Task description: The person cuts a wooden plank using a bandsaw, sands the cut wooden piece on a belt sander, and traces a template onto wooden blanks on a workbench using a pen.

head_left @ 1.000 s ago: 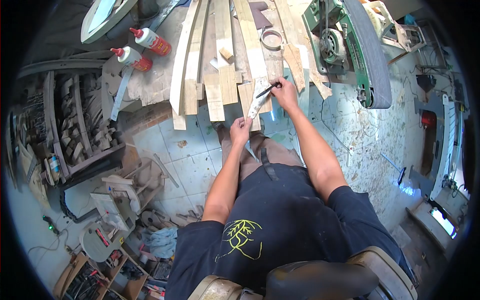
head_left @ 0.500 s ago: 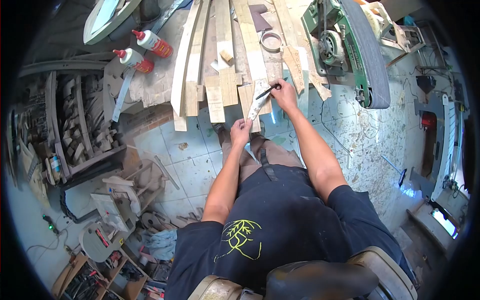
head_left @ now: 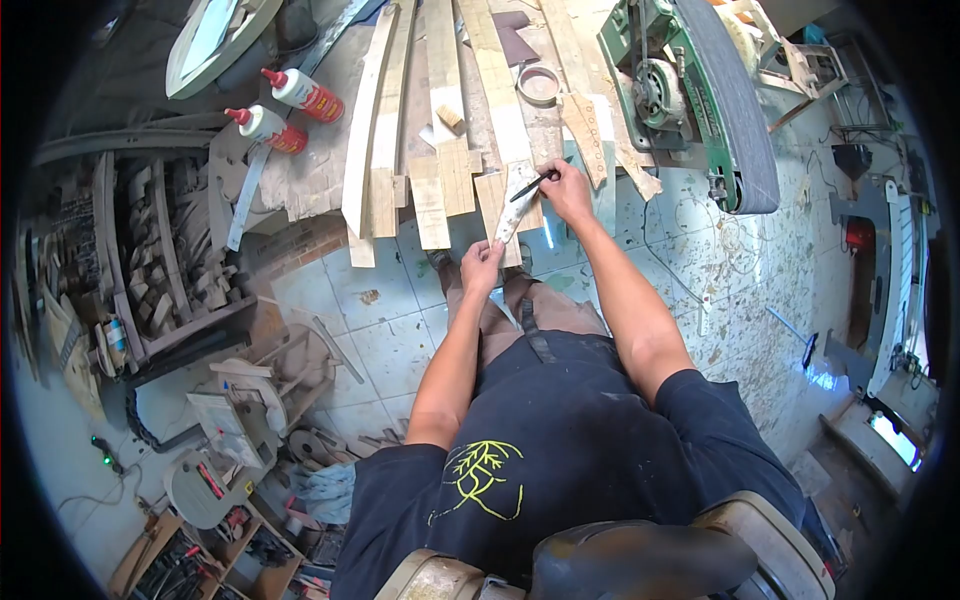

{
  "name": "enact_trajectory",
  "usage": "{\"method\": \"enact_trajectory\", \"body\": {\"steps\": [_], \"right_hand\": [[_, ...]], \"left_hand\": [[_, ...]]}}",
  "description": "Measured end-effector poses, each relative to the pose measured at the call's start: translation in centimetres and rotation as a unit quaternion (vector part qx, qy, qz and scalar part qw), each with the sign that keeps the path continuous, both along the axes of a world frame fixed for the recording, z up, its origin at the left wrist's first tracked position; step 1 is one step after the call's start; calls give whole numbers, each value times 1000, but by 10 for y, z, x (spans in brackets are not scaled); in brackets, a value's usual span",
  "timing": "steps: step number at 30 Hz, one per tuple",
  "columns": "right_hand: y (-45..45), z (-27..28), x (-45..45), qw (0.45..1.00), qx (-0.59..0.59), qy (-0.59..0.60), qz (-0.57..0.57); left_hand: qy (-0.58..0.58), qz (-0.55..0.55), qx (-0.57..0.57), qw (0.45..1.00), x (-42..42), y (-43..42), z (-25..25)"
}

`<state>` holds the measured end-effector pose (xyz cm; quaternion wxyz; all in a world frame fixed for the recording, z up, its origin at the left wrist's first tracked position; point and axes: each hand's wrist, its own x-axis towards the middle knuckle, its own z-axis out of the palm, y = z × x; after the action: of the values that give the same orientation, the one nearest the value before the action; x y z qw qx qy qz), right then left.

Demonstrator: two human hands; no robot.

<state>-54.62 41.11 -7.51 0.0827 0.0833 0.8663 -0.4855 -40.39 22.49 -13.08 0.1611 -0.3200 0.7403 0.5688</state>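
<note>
My right hand (head_left: 568, 192) is closed around a black pen (head_left: 531, 188), its tip on or just above a pale, stained, narrow template-like piece (head_left: 513, 208). That piece lies slantwise over the near end of a wooden strip (head_left: 490, 190) at the bench edge. With fingers pinched, my left hand (head_left: 482, 266) grips the piece's lower end. Further left, several long wooden strips (head_left: 447, 60) run away from me, and a small wood block (head_left: 450, 117) rests on one of them. A roll of tape (head_left: 540, 84) lies beyond my right hand, near a wooden piece with a row of holes (head_left: 585, 130).
Two white glue bottles with red caps (head_left: 308, 95) stand at the bench's left. A green belt sander (head_left: 700, 110) occupies the right side. Shelving with wood offcuts (head_left: 165, 270) is at far left, above a small machine (head_left: 215, 485). Tiled floor (head_left: 375, 300) lies below the bench.
The view has shifted very slightly. Both hands, the pen and the pale piece hold nearly the same positions.
</note>
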Motion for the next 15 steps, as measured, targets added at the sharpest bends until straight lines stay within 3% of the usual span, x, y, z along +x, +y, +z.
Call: {"method": "enact_trajectory", "body": {"steps": [15], "right_hand": [[-1,5,0,1000,8,-9,-2]], "left_hand": [[7,6,10,1000,1,0,-4]]}}
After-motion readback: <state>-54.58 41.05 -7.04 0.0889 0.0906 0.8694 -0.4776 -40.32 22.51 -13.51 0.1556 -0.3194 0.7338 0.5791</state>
